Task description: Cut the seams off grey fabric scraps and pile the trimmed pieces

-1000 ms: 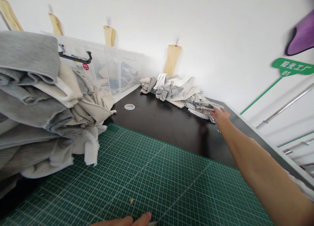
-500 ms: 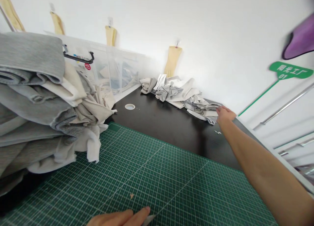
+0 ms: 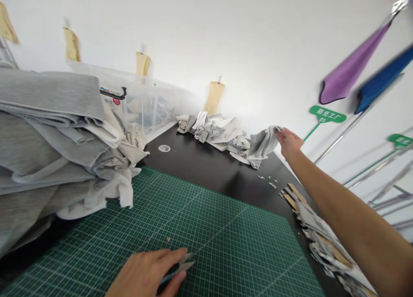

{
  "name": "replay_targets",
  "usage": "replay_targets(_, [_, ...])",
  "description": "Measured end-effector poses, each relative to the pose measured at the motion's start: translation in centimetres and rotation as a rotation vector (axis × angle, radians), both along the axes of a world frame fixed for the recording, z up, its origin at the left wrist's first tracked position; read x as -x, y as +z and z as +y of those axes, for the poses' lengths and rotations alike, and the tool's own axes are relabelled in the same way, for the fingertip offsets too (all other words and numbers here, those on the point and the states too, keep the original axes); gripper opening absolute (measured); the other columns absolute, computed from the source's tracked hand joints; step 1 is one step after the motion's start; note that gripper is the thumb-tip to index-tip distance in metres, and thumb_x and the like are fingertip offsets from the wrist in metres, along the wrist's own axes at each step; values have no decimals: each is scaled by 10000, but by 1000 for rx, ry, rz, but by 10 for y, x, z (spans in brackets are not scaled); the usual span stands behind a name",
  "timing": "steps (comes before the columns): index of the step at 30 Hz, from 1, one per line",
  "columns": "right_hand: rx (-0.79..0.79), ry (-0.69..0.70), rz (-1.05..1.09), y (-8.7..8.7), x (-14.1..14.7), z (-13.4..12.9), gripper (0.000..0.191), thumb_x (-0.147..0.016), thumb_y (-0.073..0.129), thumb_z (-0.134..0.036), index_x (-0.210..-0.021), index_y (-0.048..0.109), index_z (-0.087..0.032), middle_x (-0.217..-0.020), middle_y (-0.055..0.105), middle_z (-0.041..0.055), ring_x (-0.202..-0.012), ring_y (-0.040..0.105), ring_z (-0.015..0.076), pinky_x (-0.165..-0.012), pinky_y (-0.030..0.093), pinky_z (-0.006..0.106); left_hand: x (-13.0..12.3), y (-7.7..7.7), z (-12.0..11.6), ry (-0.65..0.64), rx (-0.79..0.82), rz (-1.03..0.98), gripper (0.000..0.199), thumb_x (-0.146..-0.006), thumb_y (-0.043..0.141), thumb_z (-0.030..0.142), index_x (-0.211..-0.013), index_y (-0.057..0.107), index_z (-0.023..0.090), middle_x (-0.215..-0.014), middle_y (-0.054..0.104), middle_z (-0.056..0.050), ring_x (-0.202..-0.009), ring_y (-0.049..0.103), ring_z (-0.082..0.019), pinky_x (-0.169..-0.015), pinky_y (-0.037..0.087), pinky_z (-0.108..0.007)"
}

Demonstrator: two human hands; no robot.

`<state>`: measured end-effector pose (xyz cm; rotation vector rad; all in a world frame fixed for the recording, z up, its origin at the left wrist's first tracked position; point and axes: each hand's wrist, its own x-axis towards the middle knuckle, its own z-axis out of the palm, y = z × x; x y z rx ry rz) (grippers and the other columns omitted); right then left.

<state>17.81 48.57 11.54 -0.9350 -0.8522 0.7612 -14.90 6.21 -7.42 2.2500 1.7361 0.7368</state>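
Note:
My right hand (image 3: 288,142) is stretched out to the back right, its fingers pinching the top of a grey cloth piece (image 3: 263,143) that hangs beside a heap of grey and white scraps (image 3: 222,131). Near the bottom edge, my left hand (image 3: 155,269) is wrapped round a small cutting tool (image 3: 183,262) with two pointed metal blades, slightly apart, showing past the fingers. It is low over the green cutting mat (image 3: 235,241). A tiny beige scrap (image 3: 168,239) lies on the mat just beyond this hand.
A big pile of grey and beige cloth (image 3: 54,129) fills the left side, before a clear plastic bin (image 3: 155,101). Strips of cloth and cardboard (image 3: 329,241) lie along the right edge of the black table (image 3: 206,163). Gloves (image 3: 214,97) hang on the wall.
My right hand has lifted the grey cloth from the heap's right end. The left hand shows more fully, with its blades in sight. The view has turned right.

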Motion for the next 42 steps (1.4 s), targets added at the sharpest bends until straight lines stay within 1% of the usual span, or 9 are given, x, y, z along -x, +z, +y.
replay_targets(4, [-54, 100, -6, 34, 5, -36, 49, -853, 653, -85, -898, 634, -81, -821, 683, 31, -740, 685, 124, -647, 604, 238, 0, 2, -3, 18, 133, -33, 350, -929, 442, 490, -1203, 633, 389, -1087, 724, 30, -931, 699, -250, -776, 572, -388])
replay_targets(11, [-130, 281, -27, 78, 31, -113, 131, -761, 668, 22, -817, 649, -96, -734, 724, 42, -723, 726, 129, -736, 626, 203, 1, 8, -6, 6, 159, -128, 331, -931, 450, 489, -1196, 635, 415, -1148, 702, 36, -1039, 653, -239, -899, 494, -393])
replay_targets(21, [-47, 649, -102, 79, 88, -260, 177, -719, 745, -117, -883, 706, -169, -749, 734, -5, -662, 700, 98, -709, 612, 177, -1, 23, -11, 18, 101, -139, 311, -924, 467, 440, -1145, 671, 359, -1063, 727, 16, -923, 670, -199, -846, 476, -340])
replay_targets(25, [37, 815, -106, 55, 102, -339, 193, -682, 795, -224, -866, 740, -215, -751, 738, -21, -643, 685, 96, -643, 586, 183, 2, 27, -15, 23, 100, -128, 289, -902, 477, 386, -1063, 703, 305, -1010, 738, -2, -915, 671, -216, -829, 476, -332])
replay_targets(29, [210, 959, -140, 11, 89, -394, 138, -679, 804, -271, -801, 755, -231, -765, 743, -13, -652, 680, 109, -635, 554, 218, 14, 28, -16, 24, 157, -78, 315, -871, 420, 267, -782, 722, 246, -850, 752, -35, -804, 686, -239, -722, 506, -319])
replay_targets(32, [352, 1029, -258, -36, 59, -406, 147, -676, 798, -279, -788, 765, -191, -716, 731, 7, -609, 651, 113, -605, 517, 224, 21, 26, -8, 47, 139, -77, 307, -880, 449, 328, -1006, 721, 261, -1006, 748, -28, -916, 687, -248, -801, 509, -336])
replay_targets(37, [586, 713, -405, -117, 4, -401, 262, -684, 751, -342, -903, 747, -198, -791, 726, 20, -666, 651, 142, -608, 502, 251, 19, 16, 1, 110, 96, -96, 440, -925, 406, 495, -1189, 667, 259, -1135, 714, -31, -963, 680, -237, -883, 494, -344])
replay_targets(39, [628, 552, -406, -138, -6, -402, 342, -719, 709, -397, -1004, 718, -210, -865, 725, 37, -701, 665, 163, -624, 521, 282, 16, 14, 2, 129, 94, -76, 446, -916, 421, 513, -1193, 668, 264, -1140, 713, -25, -979, 676, -240, -894, 487, -341])
replay_targets(42, [514, 467, -528, -155, -7, -413, 394, -799, 615, -481, -1057, 698, -195, -902, 719, 67, -757, 671, 205, -674, 542, 335, 13, 13, 2, 158, 94, -33, 443, -900, 447, 528, -1182, 676, 274, -1119, 721, -20, -995, 672, -247, -904, 475, -335])
